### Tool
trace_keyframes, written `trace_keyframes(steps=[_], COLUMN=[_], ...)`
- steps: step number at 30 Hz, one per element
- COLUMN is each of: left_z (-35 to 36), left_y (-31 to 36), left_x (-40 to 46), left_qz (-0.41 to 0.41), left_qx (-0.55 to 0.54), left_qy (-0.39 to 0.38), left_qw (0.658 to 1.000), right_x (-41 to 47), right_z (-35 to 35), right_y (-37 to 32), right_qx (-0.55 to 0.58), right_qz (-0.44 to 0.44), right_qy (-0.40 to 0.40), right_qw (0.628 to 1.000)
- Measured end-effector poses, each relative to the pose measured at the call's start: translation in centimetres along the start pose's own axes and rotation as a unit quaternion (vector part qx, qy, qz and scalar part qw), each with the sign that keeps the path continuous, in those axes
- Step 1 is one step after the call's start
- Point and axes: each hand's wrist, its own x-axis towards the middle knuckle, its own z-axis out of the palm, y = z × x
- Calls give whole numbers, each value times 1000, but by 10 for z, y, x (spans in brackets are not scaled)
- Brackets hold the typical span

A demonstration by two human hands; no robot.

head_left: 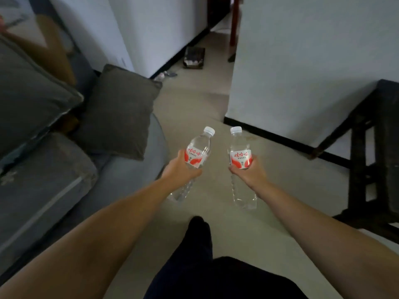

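On my left stands the grey sofa (43, 190) with one dark cushion (121, 111) at its end. Over the bare floor (194, 100) I hold two clear water bottles, near each other but apart: the left bottle (197, 154) leaning right, the right bottle (240, 156) almost upright. I judge them filled, so rather heavy, with thin, smooth walls that yield; the labelled waist is the safest place to hold. My left hand (181, 167) and right hand (248, 173) each wrap around that label. Two white caps, the left cap (209, 131) and the right cap (236, 129), both sit on.
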Motion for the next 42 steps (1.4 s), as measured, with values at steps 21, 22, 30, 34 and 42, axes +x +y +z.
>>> trace_keyframes(steps=[21, 22, 30, 34, 42], left_z=[73, 85, 149, 193, 313], left_y=[277, 298, 431, 488, 649], left_x=[333, 349, 420, 450, 502], left_qz=[262, 271, 290, 301, 384], left_qx=[67, 84, 101, 123, 151], left_qy=[-224, -228, -252, -286, -407], left_qw=[936, 931, 918, 902, 815], right_x=[251, 266, 333, 357, 391], right_z=[-171, -190, -313, -361, -476], right_y=[-24, -22, -23, -17, 14], right_qx=[146, 149, 169, 180, 223], right_qz=[130, 134, 169, 183, 213], right_qy=[279, 287, 361, 409, 512], right_qw=[940, 937, 901, 876, 802])
